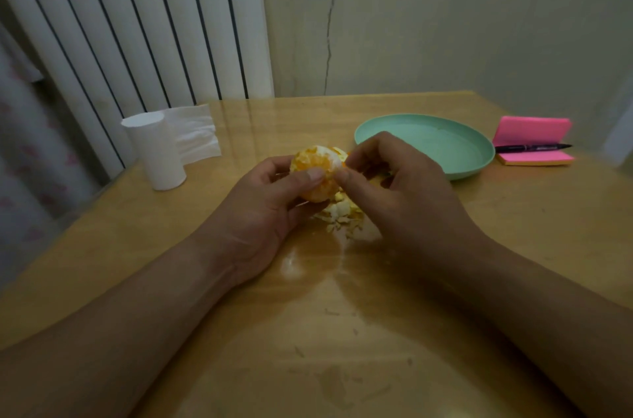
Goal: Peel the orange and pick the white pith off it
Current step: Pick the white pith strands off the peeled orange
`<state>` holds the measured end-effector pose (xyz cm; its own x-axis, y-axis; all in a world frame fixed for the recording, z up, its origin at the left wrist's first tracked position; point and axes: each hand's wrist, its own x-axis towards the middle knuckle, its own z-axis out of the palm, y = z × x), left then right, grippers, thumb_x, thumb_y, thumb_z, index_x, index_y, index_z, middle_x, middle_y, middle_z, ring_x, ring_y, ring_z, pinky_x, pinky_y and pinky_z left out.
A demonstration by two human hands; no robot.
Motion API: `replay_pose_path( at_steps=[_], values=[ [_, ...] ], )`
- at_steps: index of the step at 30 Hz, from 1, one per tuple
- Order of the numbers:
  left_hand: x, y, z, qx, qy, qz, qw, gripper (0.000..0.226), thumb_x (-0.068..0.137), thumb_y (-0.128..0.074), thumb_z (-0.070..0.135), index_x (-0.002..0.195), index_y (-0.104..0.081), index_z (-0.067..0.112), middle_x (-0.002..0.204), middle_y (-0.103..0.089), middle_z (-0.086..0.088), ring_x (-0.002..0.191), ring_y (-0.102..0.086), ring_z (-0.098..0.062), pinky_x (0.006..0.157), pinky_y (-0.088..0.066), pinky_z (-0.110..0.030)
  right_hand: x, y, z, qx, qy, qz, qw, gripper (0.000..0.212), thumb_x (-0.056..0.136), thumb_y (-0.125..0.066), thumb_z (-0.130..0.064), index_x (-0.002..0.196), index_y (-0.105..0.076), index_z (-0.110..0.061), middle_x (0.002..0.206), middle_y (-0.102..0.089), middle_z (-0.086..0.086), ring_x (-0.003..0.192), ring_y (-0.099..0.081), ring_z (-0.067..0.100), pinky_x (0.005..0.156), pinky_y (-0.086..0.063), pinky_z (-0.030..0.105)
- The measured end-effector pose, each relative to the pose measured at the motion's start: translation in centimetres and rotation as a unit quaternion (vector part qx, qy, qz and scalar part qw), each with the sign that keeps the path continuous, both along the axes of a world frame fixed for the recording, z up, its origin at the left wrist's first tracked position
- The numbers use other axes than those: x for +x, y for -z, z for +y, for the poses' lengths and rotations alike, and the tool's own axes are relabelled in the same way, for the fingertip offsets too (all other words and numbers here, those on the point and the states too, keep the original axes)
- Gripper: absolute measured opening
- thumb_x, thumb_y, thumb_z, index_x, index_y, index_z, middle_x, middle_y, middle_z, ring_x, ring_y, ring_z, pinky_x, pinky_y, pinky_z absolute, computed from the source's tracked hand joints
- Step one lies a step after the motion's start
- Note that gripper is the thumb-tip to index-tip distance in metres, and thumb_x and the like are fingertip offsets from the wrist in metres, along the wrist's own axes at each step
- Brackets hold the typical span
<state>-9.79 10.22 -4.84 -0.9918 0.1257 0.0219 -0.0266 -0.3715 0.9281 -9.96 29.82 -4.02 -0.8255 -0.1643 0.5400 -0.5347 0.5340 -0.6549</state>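
My left hand (263, 208) holds a mostly peeled orange (317, 164) above the wooden table, thumb laid across its front. White pith patches still show on the fruit's top. My right hand (394, 184) meets the orange from the right, thumb and forefinger pinching at the pith on its right side. A heap of torn peel and pith bits (342, 212) lies on the table just under the hands, partly hidden by them.
A mint-green plate (455, 147) sits behind my right hand. Pink sticky notes (534, 143) with a black pen (532, 147) lie at the far right. A roll of white tissue (157, 154) stands at the left, near the radiator and wall.
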Motion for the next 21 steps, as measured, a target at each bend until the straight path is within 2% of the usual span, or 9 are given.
replay_pose_path(
  at_steps=[4, 9, 12, 15, 18, 21],
  values=[
    [0.11, 0.01, 0.24, -0.027, -0.018, 0.015, 0.999, 0.055, 0.087, -0.078, 0.011, 0.137, -0.057, 0.003, 0.127, -0.074, -0.019, 0.116, -0.075, -0.031, 0.095, -0.063, -0.037, 0.13, 0.15, 0.03, 0.045, 0.021, 0.039, 0.998, 0.017, 0.097, -0.073, -0.041, 0.105, -0.068, -0.027, 0.096, -0.067, -0.015, 0.094, -0.062, 0.003, 0.078, -0.053, 0.023],
    [0.17, 0.28, 0.27, -0.106, -0.06, 0.044, 0.992, 0.062, 0.075, -0.087, 0.021, 0.131, -0.062, 0.012, 0.127, -0.074, -0.012, 0.114, -0.075, -0.027, 0.101, -0.061, -0.045, 0.15, -0.03, 0.18, 0.098, 0.034, 0.065, 0.992, 0.019, 0.097, -0.068, -0.043, 0.105, -0.07, -0.026, 0.095, -0.067, -0.013, 0.092, -0.063, 0.006, 0.08, -0.056, 0.035],
    [0.15, 0.49, 0.21, -0.15, -0.073, 0.063, 0.984, 0.061, 0.073, -0.089, 0.027, 0.128, -0.064, 0.017, 0.123, -0.076, -0.006, 0.113, -0.076, -0.025, 0.1, -0.061, -0.046, 0.12, -0.14, 0.23, 0.102, 0.033, 0.07, 0.992, 0.014, 0.098, -0.068, -0.038, 0.101, -0.072, -0.025, 0.091, -0.067, -0.014, 0.087, -0.062, 0.006, 0.077, -0.056, 0.037],
    [0.23, 0.43, 0.25, -0.169, -0.079, 0.08, 0.979, 0.062, 0.074, -0.088, 0.027, 0.129, -0.063, 0.015, 0.121, -0.076, -0.004, 0.11, -0.076, -0.022, 0.094, -0.064, -0.041, -0.13, -0.09, 0.34, 0.107, 0.033, 0.078, 0.991, 0.01, 0.099, -0.069, -0.033, 0.099, -0.072, -0.024, 0.089, -0.067, -0.012, 0.085, -0.063, 0.008, 0.075, -0.055, 0.041],
    [0.64, 0.15, 0.33, -0.219, -0.086, 0.108, 0.966, 0.055, 0.081, -0.088, 0.023, 0.129, -0.062, 0.017, 0.118, -0.076, 0.001, 0.106, -0.076, -0.014, 0.083, -0.063, -0.027, -0.22, -0.05, 0.39, 0.133, 0.033, 0.099, 0.986, 0.008, 0.098, -0.068, -0.032, 0.096, -0.069, -0.024, 0.088, -0.066, -0.011, 0.083, -0.062, 0.011, 0.073, -0.055, 0.043],
    [0.89, -0.01, 0.24, -0.268, -0.094, 0.136, 0.949, 0.051, 0.084, -0.087, 0.024, 0.128, -0.062, 0.022, 0.119, -0.074, 0.007, 0.106, -0.074, -0.009, 0.082, -0.06, -0.02, -0.07, -0.12, 0.31, 0.156, 0.04, 0.133, 0.978, 0.01, 0.095, -0.069, -0.031, 0.09, -0.065, -0.023, 0.084, -0.062, -0.009, 0.081, -0.059, 0.015, 0.069, -0.054, 0.044]
  ],
)
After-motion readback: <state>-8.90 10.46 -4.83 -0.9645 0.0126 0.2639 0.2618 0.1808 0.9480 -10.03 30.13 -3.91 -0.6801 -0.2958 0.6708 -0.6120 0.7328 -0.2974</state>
